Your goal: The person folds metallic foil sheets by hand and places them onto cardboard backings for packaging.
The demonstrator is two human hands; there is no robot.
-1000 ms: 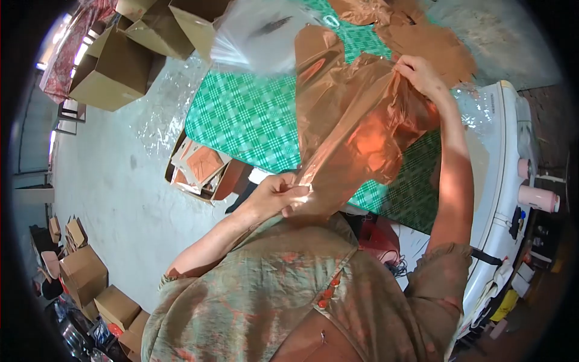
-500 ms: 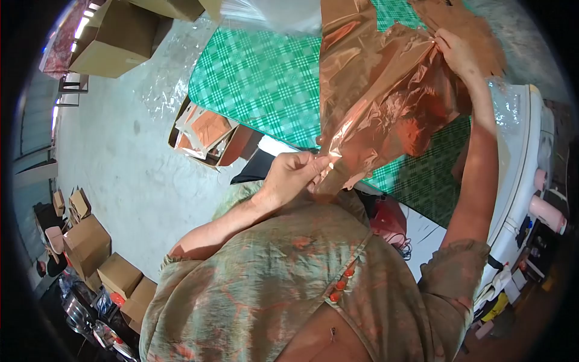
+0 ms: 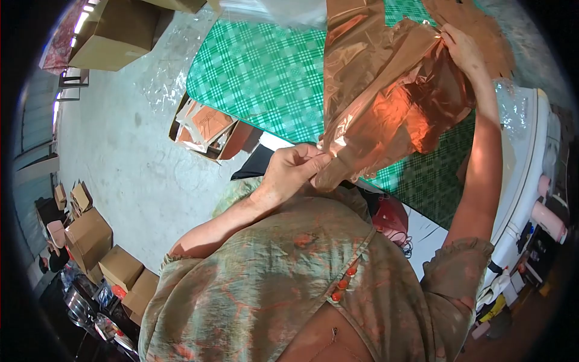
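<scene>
A shiny, crinkled copper-coloured plastic film (image 3: 386, 111) stretches between my hands above the green checked table (image 3: 259, 72). My left hand (image 3: 295, 169) pinches its near corner between thumb and fingertips, close to my body. Farther away at the upper right, my right hand (image 3: 463, 51) grips the film's upper edge with its fingers closed. Another length of the film runs flat toward the far edge of the view. A brown sheet (image 3: 476, 36) lies beyond my right hand.
An open box of film scraps (image 3: 208, 130) stands on the floor left of the table. Clear plastic (image 3: 274, 12) lies at the far table edge. Cardboard boxes (image 3: 114, 36) sit at the upper left, more boxes (image 3: 90, 238) at the lower left. A white surface (image 3: 522, 163) borders the right side.
The film between my hands has shifted and creased differently, with a broader bright patch in its middle. My right hand has moved slightly up and right; my left keeps its pinch.
</scene>
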